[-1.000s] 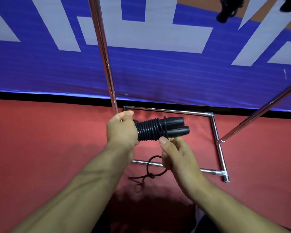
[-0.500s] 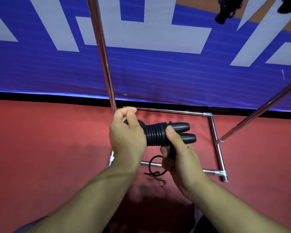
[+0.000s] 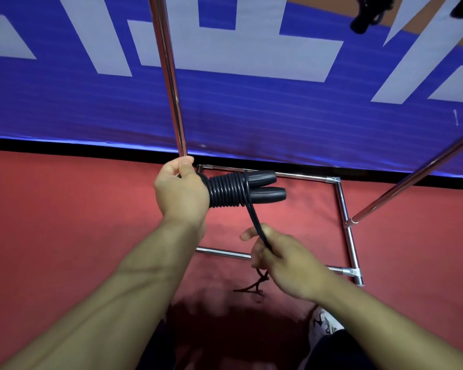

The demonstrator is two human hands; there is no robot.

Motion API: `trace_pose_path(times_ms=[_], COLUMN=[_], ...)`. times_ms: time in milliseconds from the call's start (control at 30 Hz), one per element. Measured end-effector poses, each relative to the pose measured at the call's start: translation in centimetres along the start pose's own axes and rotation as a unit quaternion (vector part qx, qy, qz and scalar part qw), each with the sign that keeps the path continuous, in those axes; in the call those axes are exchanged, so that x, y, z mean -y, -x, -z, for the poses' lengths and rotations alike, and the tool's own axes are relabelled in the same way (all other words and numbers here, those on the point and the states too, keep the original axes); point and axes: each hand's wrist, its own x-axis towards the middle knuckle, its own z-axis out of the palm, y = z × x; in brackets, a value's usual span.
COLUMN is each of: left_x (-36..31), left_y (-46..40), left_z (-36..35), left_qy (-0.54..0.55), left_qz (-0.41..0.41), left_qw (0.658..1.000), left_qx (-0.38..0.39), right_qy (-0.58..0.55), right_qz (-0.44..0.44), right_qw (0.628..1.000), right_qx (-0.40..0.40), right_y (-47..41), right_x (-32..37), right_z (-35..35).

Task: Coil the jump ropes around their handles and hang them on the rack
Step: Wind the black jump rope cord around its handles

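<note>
Two black jump rope handles point(image 3: 262, 185) lie side by side, pointing right, with black cord point(image 3: 226, 190) wound in tight turns around them. My left hand point(image 3: 181, 192) grips the left end of the bundle. A free stretch of cord point(image 3: 255, 224) runs down from the coil into my right hand point(image 3: 281, 256), which pinches it below the handles. The loose tail point(image 3: 254, 285) dangles under that hand. The chrome rack point(image 3: 169, 76) stands right behind the bundle.
The rack's base frame point(image 3: 344, 206) lies on the red floor, with a slanted chrome bar point(image 3: 412, 182) at right. A blue and white banner point(image 3: 251, 108) runs behind. Dark coiled ropes point(image 3: 366, 14) hang at the top right. My shoe point(image 3: 322, 324) shows at the bottom.
My right hand has dropped away from the handles and pulled the cord down taut. One more turn lies over the coil. The left hand keeps its hold.
</note>
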Motion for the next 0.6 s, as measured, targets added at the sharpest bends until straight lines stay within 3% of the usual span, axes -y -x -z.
trace_pose_path(times_ms=[100, 167, 233, 300, 400, 500, 600], left_x=[0.1, 0.2, -0.2, -0.9, -1.8, -2.3, -2.4], left_y=[0.1, 0.1, -0.1, -0.4, -1.1, -1.8, -2.1], left_z=[0.1, 0.1, 0.2, 0.5, 1.3, 2.1, 2.5], left_qy=[-0.002, 0.013, 0.031, 0.059, 0.08, 0.086, 0.084], left_qz=[-0.007, -0.002, 0.024, 0.061, 0.086, 0.083, 0.081], left_qw=[1.0, 1.0, 0.999, 0.996, 0.993, 0.993, 0.993], left_qx=[0.01, 0.02, 0.024, 0.017, -0.008, -0.016, -0.015], right_qy=[-0.102, -0.125, -0.069, 0.089, 0.26, 0.204, 0.123], right_qz=[-0.111, -0.133, -0.083, 0.022, 0.157, 0.177, 0.114], right_qw=[0.988, 0.982, 0.993, 0.996, 0.951, 0.963, 0.984], right_qx=[0.044, 0.059, 0.037, -0.022, -0.057, 0.009, 0.062], right_y=[-0.5, -0.9, -1.0, -0.8, -0.2, 0.8, 0.8], right_x=[-0.6, -0.7, -0.7, -1.0, -1.0, -0.3, -0.3], right_z=[-0.3, -0.7, -0.8, -0.7, -1.0, -2.0, -2.9])
